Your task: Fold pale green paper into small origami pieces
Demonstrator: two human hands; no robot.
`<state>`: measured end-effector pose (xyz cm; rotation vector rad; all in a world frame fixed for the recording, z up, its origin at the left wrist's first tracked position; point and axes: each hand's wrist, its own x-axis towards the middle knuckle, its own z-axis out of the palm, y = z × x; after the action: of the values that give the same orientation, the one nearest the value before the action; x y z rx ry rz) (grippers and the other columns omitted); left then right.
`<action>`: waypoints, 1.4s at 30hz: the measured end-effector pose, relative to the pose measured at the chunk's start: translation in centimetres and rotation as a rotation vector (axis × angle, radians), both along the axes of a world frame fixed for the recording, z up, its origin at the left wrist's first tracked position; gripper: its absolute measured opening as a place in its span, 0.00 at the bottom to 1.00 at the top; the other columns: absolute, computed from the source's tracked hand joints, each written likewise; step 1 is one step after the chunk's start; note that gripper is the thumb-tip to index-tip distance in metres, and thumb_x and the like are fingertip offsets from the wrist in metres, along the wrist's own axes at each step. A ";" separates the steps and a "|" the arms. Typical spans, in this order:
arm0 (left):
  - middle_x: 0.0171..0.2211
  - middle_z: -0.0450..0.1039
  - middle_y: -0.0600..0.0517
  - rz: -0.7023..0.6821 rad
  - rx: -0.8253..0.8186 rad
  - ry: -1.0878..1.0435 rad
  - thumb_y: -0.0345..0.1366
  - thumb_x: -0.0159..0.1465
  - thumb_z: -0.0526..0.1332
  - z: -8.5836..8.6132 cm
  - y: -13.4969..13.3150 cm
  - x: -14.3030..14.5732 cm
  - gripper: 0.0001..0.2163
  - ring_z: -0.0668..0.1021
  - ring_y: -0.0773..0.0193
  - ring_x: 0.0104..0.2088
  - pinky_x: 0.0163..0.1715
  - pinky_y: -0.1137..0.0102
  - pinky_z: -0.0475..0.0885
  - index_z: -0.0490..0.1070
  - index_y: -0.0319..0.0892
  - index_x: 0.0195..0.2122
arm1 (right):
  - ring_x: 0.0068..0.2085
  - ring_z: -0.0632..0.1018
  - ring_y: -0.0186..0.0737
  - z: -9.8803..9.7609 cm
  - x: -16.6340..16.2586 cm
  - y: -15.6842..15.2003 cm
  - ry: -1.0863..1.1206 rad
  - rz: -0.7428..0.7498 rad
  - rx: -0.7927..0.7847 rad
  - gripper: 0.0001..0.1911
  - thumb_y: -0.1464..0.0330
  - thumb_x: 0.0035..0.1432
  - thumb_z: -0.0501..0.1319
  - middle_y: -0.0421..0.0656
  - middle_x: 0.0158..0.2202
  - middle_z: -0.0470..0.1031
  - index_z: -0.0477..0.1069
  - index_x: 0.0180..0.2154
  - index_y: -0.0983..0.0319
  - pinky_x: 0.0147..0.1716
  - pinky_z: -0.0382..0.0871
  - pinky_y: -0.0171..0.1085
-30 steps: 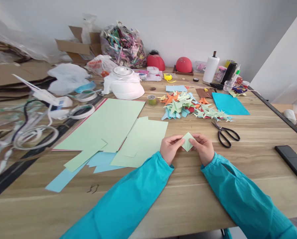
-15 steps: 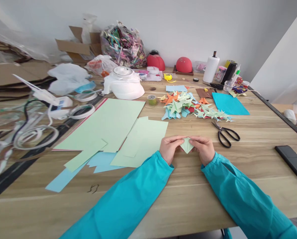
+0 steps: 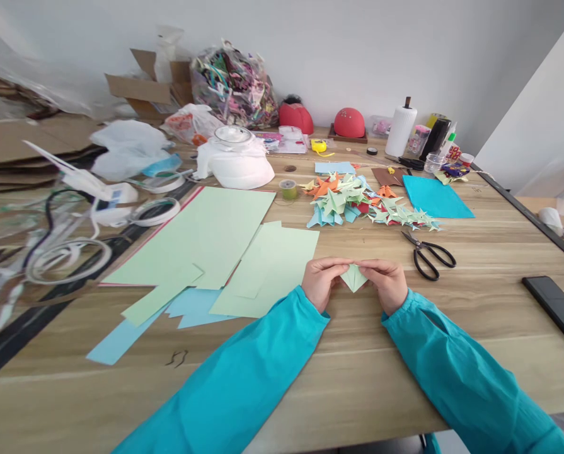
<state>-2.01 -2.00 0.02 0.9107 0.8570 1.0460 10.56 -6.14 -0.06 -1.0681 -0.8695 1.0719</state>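
A small pale green folded paper hangs between my two hands, its pointed end toward me and creases running down to the tip. My left hand pinches its left corner between thumb and fingers. On the other side, my right hand pinches the right corner the same way. The fingertips of both hands meet along the paper's top edge and hide it. Beyond my hands lies a pile of folded paper cranes in green, orange, blue and red. Black-handled scissors rest right of my right hand.
Green paper sheets and blue strips lie to the left. A phone is at the right edge. Farther back are a turquoise sheet, a spool of thread and a white roll. Cables and a glue gun clutter the left.
My fingertips have closed together over the paper's top edge, covering slightly more of it. Both arms stay almost where they were; nothing else on the table has moved.
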 end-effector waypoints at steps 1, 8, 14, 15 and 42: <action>0.24 0.76 0.50 0.000 0.013 0.006 0.32 0.43 0.66 -0.1 0.0 0.0 0.07 0.75 0.63 0.23 0.17 0.72 0.68 0.78 0.39 0.25 | 0.24 0.75 0.39 0.1 0.0 -0.1 -0.024 -0.006 0.012 0.04 0.68 0.41 0.67 0.41 0.26 0.79 0.79 0.25 0.58 0.17 0.70 0.35; 0.26 0.76 0.50 -0.052 0.186 0.115 0.40 0.46 0.68 0.0 -0.3 0.0 0.11 0.75 0.64 0.26 0.24 0.72 0.71 0.77 0.38 0.27 | 0.28 0.76 0.39 0.5 0.0 -0.4 -0.199 -0.048 0.110 0.02 0.67 0.45 0.66 0.41 0.25 0.78 0.78 0.25 0.57 0.26 0.72 0.37; 0.25 0.77 0.50 -0.004 0.247 0.190 0.38 0.43 0.70 0.1 -0.3 0.0 0.12 0.75 0.65 0.26 0.27 0.72 0.71 0.77 0.37 0.28 | 0.20 0.73 0.35 0.1 0.1 0.0 -0.017 -0.040 -0.031 0.10 0.64 0.39 0.69 0.39 0.20 0.75 0.75 0.27 0.61 0.20 0.69 0.35; 0.26 0.77 0.50 0.002 0.251 0.192 0.38 0.44 0.70 0.1 -0.2 -0.1 0.12 0.75 0.65 0.26 0.27 0.72 0.71 0.77 0.37 0.27 | 0.19 0.73 0.34 0.1 0.1 0.0 0.007 -0.017 -0.044 0.11 0.62 0.39 0.69 0.39 0.19 0.75 0.75 0.25 0.62 0.20 0.69 0.35; 0.24 0.76 0.50 -0.030 0.297 0.238 0.36 0.47 0.67 -0.3 -0.1 -0.2 0.07 0.75 0.64 0.25 0.27 0.71 0.70 0.76 0.37 0.24 | 0.19 0.69 0.31 -0.6 0.4 0.3 -0.179 0.074 -0.024 0.18 0.55 0.42 0.67 0.37 0.16 0.69 0.69 0.21 0.63 0.20 0.65 0.32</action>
<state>-2.24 -2.12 -0.26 1.3149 0.8939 1.0696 10.94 -5.82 -0.65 -1.1728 -1.0481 1.0611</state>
